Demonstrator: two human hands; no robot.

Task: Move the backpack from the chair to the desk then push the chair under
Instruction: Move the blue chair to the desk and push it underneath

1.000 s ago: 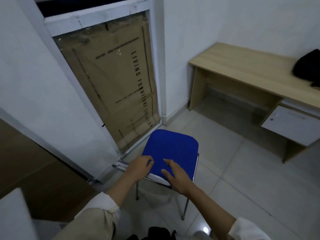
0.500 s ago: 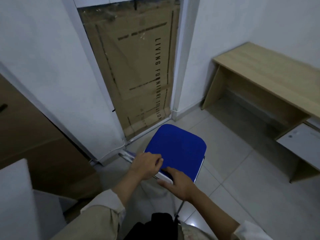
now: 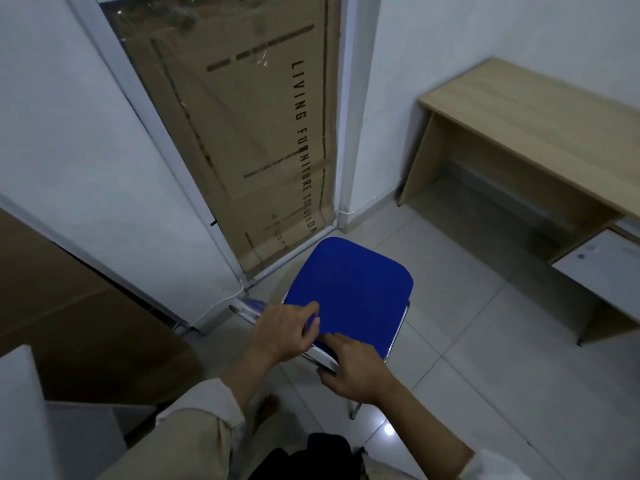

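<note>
Both hands grip the near edge of the blue chair, which stands on the tiled floor well apart from the table at the right wall. The left hand curls its fingers over the seat's rear rim; the right hand clasps the chrome frame beside it. The backpack is out of view.

Flat cardboard box upright in doorway, tiled floor
</note>
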